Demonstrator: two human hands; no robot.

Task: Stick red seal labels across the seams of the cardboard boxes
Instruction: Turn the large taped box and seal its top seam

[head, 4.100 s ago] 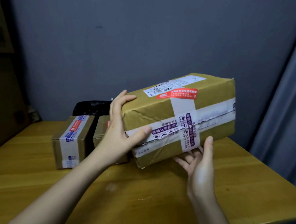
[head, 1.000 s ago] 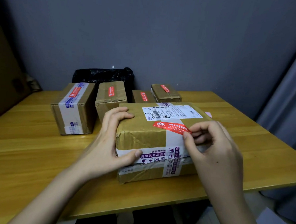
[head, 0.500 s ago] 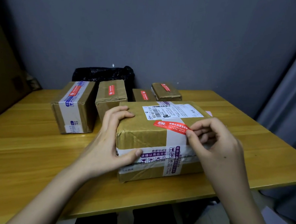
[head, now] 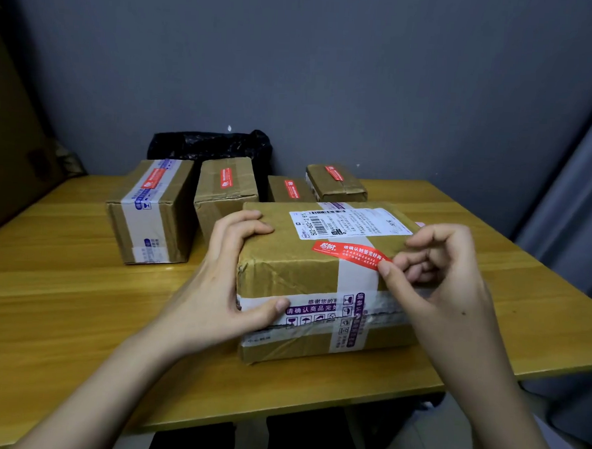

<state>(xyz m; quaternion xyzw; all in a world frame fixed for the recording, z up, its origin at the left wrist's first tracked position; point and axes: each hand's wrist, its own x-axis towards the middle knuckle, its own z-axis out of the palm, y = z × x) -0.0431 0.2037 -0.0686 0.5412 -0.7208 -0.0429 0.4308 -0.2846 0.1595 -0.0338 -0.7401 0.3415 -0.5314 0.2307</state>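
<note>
A large taped cardboard box (head: 285,268) lies on the wooden table (head: 61,298) in front of me. A red seal label (head: 348,251) runs across the white tape on its top, just below a white shipping label (head: 349,223). My left hand (head: 222,289) grips the box's near left corner, fingers on top and thumb on the front face. My right hand (head: 446,283) is curled at the label's right end, thumb tip and fingertips pinched on that end.
Behind the big box stand several smaller boxes with red labels on top: one at the left (head: 151,213), one beside it (head: 226,189), two further back (head: 289,189) (head: 338,183). A black bag (head: 209,146) sits against the grey wall. A curtain (head: 579,222) hangs at the right.
Four seconds ago both hands held the large box in the air; it now rests on the table. Over the last second my right hand stayed at the label's right end, shifting only slightly.
</note>
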